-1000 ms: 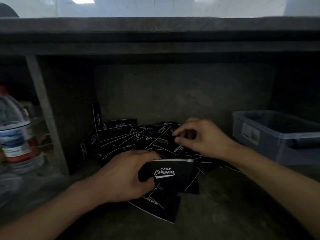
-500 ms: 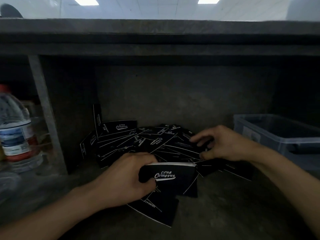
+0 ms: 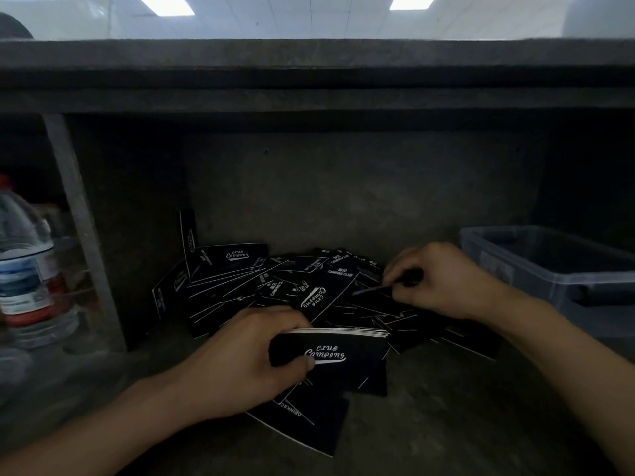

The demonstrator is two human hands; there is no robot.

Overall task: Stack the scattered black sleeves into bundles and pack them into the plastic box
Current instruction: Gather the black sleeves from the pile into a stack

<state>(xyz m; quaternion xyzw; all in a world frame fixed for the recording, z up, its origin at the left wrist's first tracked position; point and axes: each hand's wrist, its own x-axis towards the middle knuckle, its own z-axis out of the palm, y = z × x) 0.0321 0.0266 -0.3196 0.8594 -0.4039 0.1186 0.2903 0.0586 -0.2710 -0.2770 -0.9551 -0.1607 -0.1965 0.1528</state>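
A heap of flat black sleeves (image 3: pixel 261 286) with white "Club Camping" print lies against the back wall of a dim grey shelf. My left hand (image 3: pixel 240 359) grips an upright bundle of sleeves (image 3: pixel 340 352) in front of the heap, thumb across its printed face. My right hand (image 3: pixel 436 280) is at the heap's right side, its fingertips pinching the edge of a single sleeve (image 3: pixel 371 291). One loose sleeve (image 3: pixel 309 424) lies flat below the bundle. The translucent plastic box (image 3: pixel 556 269) stands at the right, past my right wrist.
A large water bottle (image 3: pixel 27 276) stands at the left behind a grey metal post (image 3: pixel 82 228). A thick shelf edge (image 3: pixel 316 73) overhangs the compartment. Bare concrete floor (image 3: pixel 446 407) shows at the front right.
My right hand shifted from the heap's middle to its right side, where it now pinches a sleeve edge. The left hand stayed put with its bundle.
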